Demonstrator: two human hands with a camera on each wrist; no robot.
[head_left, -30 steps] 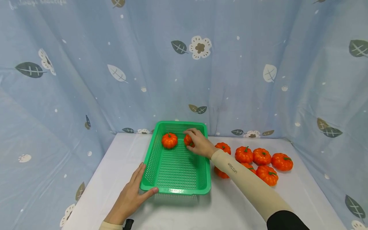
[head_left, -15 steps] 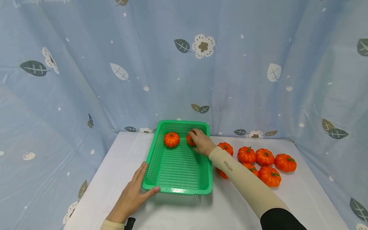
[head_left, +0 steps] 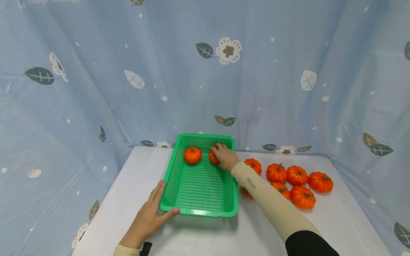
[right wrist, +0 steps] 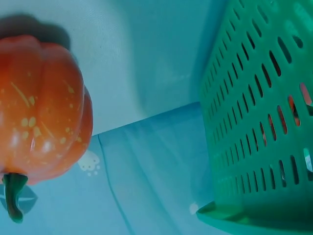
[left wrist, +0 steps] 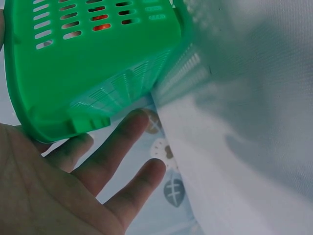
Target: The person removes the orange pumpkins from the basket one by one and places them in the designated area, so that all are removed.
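In the head view a green plastic basket (head_left: 200,213) stands on the white table. My left hand (head_left: 145,218) lies at its near left corner, thumb on the front rim and straight fingers along the outer left wall. The left wrist view shows that hand (left wrist: 73,181) with fingers spread beside the basket (left wrist: 88,73). My right hand (head_left: 225,157) reaches into the back right of the basket and holds a small orange toy pumpkin (head_left: 213,157) with curled fingers; its thumb is hidden. Another toy pumpkin (head_left: 192,155) sits at the back left inside.
Several orange toy pumpkins (head_left: 303,197) lie on the table (head_left: 339,224) right of the basket, some partly behind the right sleeve (head_left: 266,193). One pumpkin (right wrist: 39,112) appears large in the right wrist view. A blue patterned curtain (head_left: 179,89) hangs behind the table.
The head view has shifted slightly. My right hand has drawn a little to the right around the pumpkin, its thumb no longer showing. My left hand has stayed at the basket corner.
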